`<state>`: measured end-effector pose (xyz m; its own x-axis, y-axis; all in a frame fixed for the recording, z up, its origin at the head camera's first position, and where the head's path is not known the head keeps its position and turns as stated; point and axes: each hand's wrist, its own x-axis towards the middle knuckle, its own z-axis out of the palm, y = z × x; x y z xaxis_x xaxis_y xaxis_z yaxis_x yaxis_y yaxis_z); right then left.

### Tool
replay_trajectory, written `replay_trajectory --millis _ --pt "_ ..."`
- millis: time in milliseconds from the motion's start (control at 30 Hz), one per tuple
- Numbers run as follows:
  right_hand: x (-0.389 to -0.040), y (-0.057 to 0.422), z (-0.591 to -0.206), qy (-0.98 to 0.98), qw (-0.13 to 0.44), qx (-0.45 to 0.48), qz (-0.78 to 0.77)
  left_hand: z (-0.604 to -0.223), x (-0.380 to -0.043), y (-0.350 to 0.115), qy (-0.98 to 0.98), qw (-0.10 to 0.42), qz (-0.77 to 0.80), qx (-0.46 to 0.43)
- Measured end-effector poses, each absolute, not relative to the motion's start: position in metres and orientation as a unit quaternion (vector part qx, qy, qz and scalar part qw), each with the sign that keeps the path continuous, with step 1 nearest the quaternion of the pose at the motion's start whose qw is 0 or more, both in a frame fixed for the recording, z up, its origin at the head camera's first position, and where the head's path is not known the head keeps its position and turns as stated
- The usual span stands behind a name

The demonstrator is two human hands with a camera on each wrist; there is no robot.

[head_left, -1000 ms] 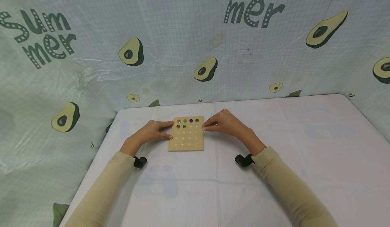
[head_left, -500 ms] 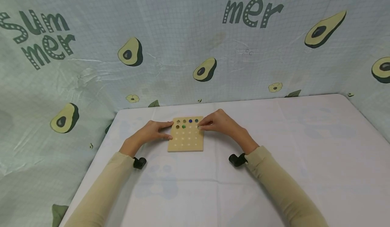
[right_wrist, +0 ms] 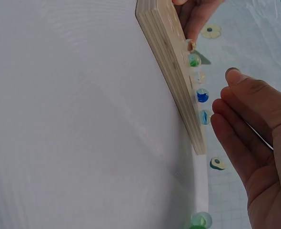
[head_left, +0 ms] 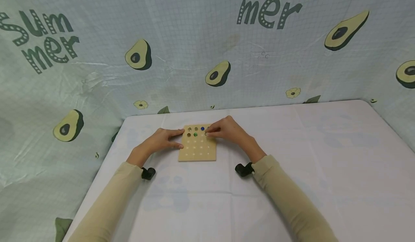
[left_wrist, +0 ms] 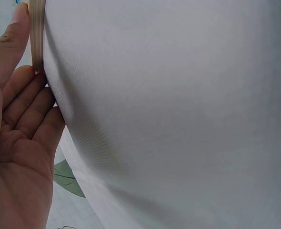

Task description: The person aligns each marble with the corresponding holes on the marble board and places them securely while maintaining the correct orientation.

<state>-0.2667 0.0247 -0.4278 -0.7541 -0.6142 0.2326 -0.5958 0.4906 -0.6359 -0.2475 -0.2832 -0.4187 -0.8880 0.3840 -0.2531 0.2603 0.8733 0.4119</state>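
Note:
A square wooden board (head_left: 197, 157) with rows of shallow dimples lies on the table. Several glass marbles sit in its two far rows, among them a blue marble (right_wrist: 202, 95) and a green marble (head_left: 195, 135). At the board's left edge my left hand (head_left: 159, 139) rests its thumb and forefinger, spread apart; the left wrist view shows the fingertips touching the board's edge (left_wrist: 37, 36). My right hand (head_left: 228, 129) is over the far right part of the board, pinching a small clear marble (head_left: 206, 134). In the right wrist view that marble is hidden by the fingers.
Another green marble (right_wrist: 201, 220) appears at the bottom of the right wrist view, beyond the board. A white cloth covers the table (head_left: 207, 206). Behind it hangs a backdrop (head_left: 181, 36) printed with avocados.
My right hand has moved left with the marble, from the board's right edge to over its second row. My left hand and the board stay in place.

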Motion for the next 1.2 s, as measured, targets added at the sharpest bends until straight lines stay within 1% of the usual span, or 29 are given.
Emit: replay_trajectory --millis 133,333,600,833,1200 --pt "-0.268 0.019 -0.429 0.868 0.025 -0.335 -0.366 -0.418 -0.246 -0.282 0.954 0.163 0.182 0.174" --pt "-0.269 0.014 -0.429 0.877 0.023 -0.324 -0.353 -0.417 -0.246 -0.282 0.955 0.162 0.180 0.169" --pt "-0.272 0.003 -0.426 0.896 0.043 -0.296 -0.329 -0.416 -0.247 -0.282 0.956 0.162 0.179 0.168" --pt "-0.273 -0.009 -0.424 0.915 0.036 -0.278 -0.290 -0.415 -0.246 -0.283 0.955 0.169 0.184 0.162" --pt "-0.272 -0.018 -0.425 0.928 0.030 -0.265 -0.259 -0.416 -0.247 -0.282 0.953 0.166 0.187 0.169"
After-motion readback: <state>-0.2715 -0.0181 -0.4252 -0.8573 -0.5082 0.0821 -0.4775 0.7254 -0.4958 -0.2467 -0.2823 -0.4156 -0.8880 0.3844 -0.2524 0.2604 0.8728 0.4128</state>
